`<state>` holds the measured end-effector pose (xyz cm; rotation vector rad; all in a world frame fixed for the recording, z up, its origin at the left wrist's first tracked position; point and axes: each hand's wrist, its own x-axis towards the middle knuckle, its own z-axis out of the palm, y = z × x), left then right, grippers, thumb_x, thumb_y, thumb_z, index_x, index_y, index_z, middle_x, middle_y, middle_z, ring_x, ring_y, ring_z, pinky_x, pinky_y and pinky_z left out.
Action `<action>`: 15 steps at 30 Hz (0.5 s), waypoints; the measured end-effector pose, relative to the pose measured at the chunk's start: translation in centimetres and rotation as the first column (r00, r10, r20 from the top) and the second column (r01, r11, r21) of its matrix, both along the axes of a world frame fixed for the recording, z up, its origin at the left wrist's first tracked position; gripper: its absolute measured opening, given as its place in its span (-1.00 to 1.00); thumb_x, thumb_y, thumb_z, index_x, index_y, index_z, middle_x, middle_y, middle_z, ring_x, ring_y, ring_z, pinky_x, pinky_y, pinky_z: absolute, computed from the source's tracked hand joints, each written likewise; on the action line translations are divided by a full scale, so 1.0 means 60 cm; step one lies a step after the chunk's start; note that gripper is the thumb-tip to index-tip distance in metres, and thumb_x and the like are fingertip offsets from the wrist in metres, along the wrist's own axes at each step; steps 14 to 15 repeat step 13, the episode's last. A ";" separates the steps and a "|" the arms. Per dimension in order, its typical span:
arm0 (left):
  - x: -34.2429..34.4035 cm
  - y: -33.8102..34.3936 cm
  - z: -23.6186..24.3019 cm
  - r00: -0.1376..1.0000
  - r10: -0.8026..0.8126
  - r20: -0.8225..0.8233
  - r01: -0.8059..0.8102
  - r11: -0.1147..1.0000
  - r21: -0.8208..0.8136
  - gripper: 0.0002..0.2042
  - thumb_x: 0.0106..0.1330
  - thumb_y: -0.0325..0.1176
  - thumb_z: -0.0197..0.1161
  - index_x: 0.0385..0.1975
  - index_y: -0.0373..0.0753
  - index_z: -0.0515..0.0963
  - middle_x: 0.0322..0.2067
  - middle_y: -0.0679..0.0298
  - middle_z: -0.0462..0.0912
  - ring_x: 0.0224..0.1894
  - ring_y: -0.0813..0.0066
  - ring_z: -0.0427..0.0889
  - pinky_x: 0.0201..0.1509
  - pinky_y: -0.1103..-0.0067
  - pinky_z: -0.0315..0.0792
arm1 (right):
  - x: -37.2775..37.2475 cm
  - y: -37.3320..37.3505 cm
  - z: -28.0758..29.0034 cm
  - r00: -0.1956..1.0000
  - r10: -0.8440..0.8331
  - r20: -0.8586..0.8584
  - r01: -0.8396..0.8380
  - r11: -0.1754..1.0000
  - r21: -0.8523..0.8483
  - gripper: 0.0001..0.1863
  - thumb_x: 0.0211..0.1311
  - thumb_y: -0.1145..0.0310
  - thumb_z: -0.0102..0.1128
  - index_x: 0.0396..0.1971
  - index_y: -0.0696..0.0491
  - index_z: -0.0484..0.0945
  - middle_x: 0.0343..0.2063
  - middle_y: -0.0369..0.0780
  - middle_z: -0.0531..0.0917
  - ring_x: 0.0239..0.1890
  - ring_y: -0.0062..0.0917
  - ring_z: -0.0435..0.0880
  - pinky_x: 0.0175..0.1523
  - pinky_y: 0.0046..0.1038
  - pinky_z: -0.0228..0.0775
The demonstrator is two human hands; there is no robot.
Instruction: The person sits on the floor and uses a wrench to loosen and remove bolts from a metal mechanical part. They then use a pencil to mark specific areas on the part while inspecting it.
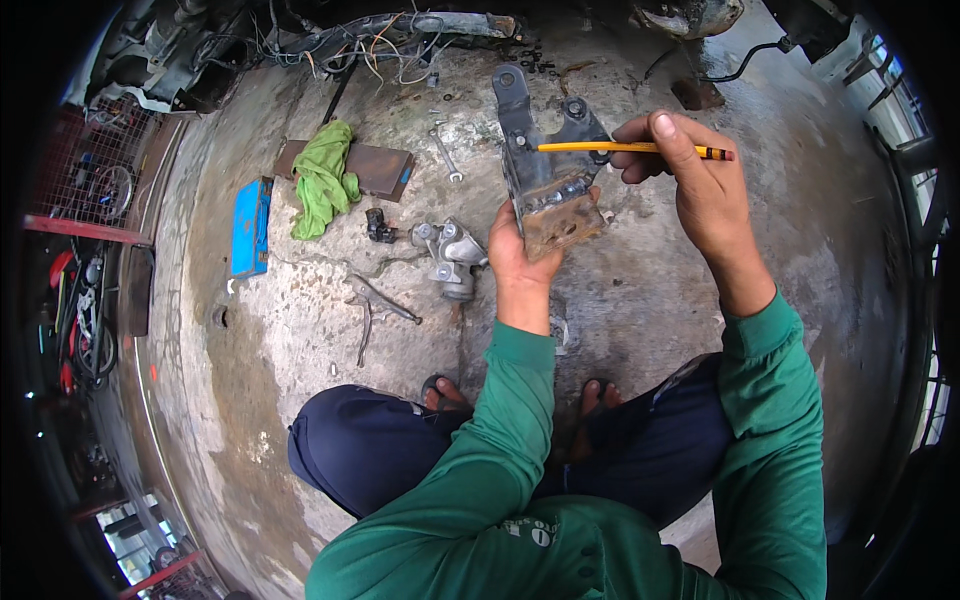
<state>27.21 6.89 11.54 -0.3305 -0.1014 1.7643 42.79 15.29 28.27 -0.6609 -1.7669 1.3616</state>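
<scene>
My left hand (524, 254) is closed round the lower end of a dark metal bracket (545, 170), keeping it raised above the concrete. The bracket has bolt holes in its upper arms and a rusty, rough block (563, 222) at its lower end. In my right hand (700, 170) is a yellow pencil (640, 148), pinched between thumb and fingers. Its tip points left and lies over the bracket's face near a bolt; I cannot tell if it touches. The eraser end sticks out past my right hand.
On the concrete floor (300, 350) lie a grey metal machine part (452, 255), locking pliers (375, 303), a wrench (447, 155), a green cloth (325, 180) over a brown metal bar (382, 171), and a blue case (250, 228). Loose wires (370, 48) hang from a vehicle at the far side.
</scene>
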 end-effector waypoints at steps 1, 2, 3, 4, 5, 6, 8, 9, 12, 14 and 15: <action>-0.001 -0.002 0.006 1.000 0.001 -0.005 -0.001 1.000 -0.011 -0.42 0.63 -0.13 -0.37 0.48 -0.40 0.11 0.46 -0.27 0.15 0.45 -0.40 0.19 0.49 -0.33 0.04 | -0.003 0.000 -0.006 1.000 0.018 0.003 -0.018 1.000 0.015 -0.53 0.51 0.05 0.17 -0.19 0.24 0.71 -0.47 -0.21 0.71 -0.44 -0.61 0.64 -0.27 -0.54 0.51; -0.001 -0.003 0.011 1.000 0.001 -0.010 -0.001 1.000 -0.022 -0.42 0.63 -0.13 -0.38 0.49 -0.40 0.10 0.46 -0.28 0.15 0.45 -0.41 0.19 0.49 -0.33 0.04 | -0.004 0.000 -0.009 0.999 0.035 0.007 -0.036 0.999 0.031 -0.58 0.50 0.10 0.22 -0.17 0.24 0.72 -0.45 -0.22 0.72 -0.42 -0.61 0.65 -0.26 -0.54 0.51; -0.003 -0.006 0.013 1.000 0.004 -0.015 -0.004 0.999 -0.033 -0.42 0.63 -0.13 -0.38 0.49 -0.41 0.09 0.45 -0.30 0.15 0.45 -0.41 0.19 0.50 -0.33 0.04 | -0.005 -0.004 -0.005 0.997 0.069 0.046 -0.070 0.997 0.016 -0.68 0.44 0.23 0.28 -0.15 0.23 0.72 -0.41 -0.24 0.73 -0.36 -0.62 0.66 -0.23 -0.55 0.49; -0.005 -0.007 0.013 1.000 0.011 0.002 -0.011 1.000 -0.015 -0.44 0.62 -0.16 -0.37 0.45 -0.43 0.14 0.42 -0.32 0.20 0.40 -0.44 0.25 0.46 -0.33 0.10 | -0.006 -0.007 -0.001 0.995 0.078 0.066 -0.080 0.996 0.031 -0.69 0.43 0.25 0.29 -0.14 0.24 0.71 -0.41 -0.24 0.73 -0.35 -0.62 0.66 -0.22 -0.55 0.49; -0.006 -0.009 0.012 1.000 0.017 0.018 -0.017 1.000 0.004 -0.45 0.61 -0.18 -0.36 0.42 -0.45 0.18 0.38 -0.35 0.25 0.35 -0.47 0.32 0.43 -0.32 0.15 | -0.008 -0.011 0.002 0.992 0.086 0.087 -0.090 0.995 0.045 -0.71 0.41 0.28 0.30 -0.14 0.25 0.71 -0.40 -0.23 0.73 -0.33 -0.62 0.67 -0.22 -0.55 0.49; -0.006 -0.009 0.012 0.999 0.019 0.036 -0.020 0.999 0.025 -0.47 0.60 -0.20 -0.36 0.38 -0.46 0.23 0.35 -0.37 0.30 0.30 -0.49 0.38 0.40 -0.32 0.21 | -0.008 -0.012 0.004 0.990 0.090 0.109 -0.098 0.993 0.062 -0.72 0.40 0.31 0.30 -0.14 0.25 0.70 -0.40 -0.23 0.73 -0.32 -0.62 0.67 -0.21 -0.55 0.49; -0.009 -0.007 0.009 1.000 0.011 0.009 -0.011 1.000 -0.024 -0.46 0.60 -0.20 -0.35 0.38 -0.46 0.23 0.34 -0.37 0.31 0.30 -0.49 0.38 0.40 -0.32 0.21 | -0.005 -0.008 -0.005 0.989 0.042 0.145 -0.065 0.986 0.156 -0.74 0.36 0.35 0.31 -0.13 0.26 0.70 -0.40 -0.23 0.73 -0.34 -0.62 0.69 -0.21 -0.55 0.49; -0.010 -0.006 0.006 1.000 0.007 -0.003 -0.008 0.999 -0.048 -0.46 0.60 -0.19 -0.34 0.38 -0.46 0.24 0.34 -0.36 0.31 0.30 -0.48 0.38 0.40 -0.32 0.20 | -0.003 -0.006 -0.009 0.987 0.017 0.162 -0.051 0.978 0.204 -0.75 0.34 0.38 0.32 -0.13 0.26 0.69 -0.40 -0.23 0.73 -0.34 -0.61 0.70 -0.20 -0.55 0.50; -0.013 -0.009 -0.004 0.994 -0.038 0.106 0.024 0.991 0.129 -0.46 0.59 -0.17 -0.33 0.38 -0.45 0.24 0.35 -0.35 0.32 0.31 -0.47 0.38 0.41 -0.32 0.20 | -0.002 -0.006 -0.010 0.985 0.053 0.165 -0.082 0.981 0.177 -0.75 0.32 0.40 0.32 -0.11 0.24 0.69 -0.40 -0.23 0.73 -0.32 -0.59 0.72 -0.18 -0.53 0.51; -0.016 -0.007 -0.009 0.996 -0.034 0.084 0.023 0.992 0.127 -0.45 0.60 -0.15 -0.33 0.39 -0.44 0.24 0.36 -0.32 0.32 0.32 -0.47 0.37 0.41 -0.32 0.19 | 0.000 -0.008 -0.009 0.979 0.082 0.188 -0.107 0.986 0.129 -0.76 0.32 0.38 0.32 -0.09 0.17 0.71 -0.35 -0.23 0.75 -0.21 -0.61 0.71 -0.11 -0.50 0.52; -0.016 -0.007 -0.009 0.996 -0.034 0.084 0.023 0.992 0.127 -0.45 0.60 -0.15 -0.33 0.39 -0.44 0.24 0.36 -0.32 0.32 0.32 -0.47 0.37 0.41 -0.32 0.19 | 0.000 -0.008 -0.009 0.979 0.082 0.188 -0.107 0.986 0.129 -0.76 0.32 0.38 0.32 -0.09 0.17 0.71 -0.35 -0.23 0.75 -0.21 -0.61 0.71 -0.11 -0.50 0.52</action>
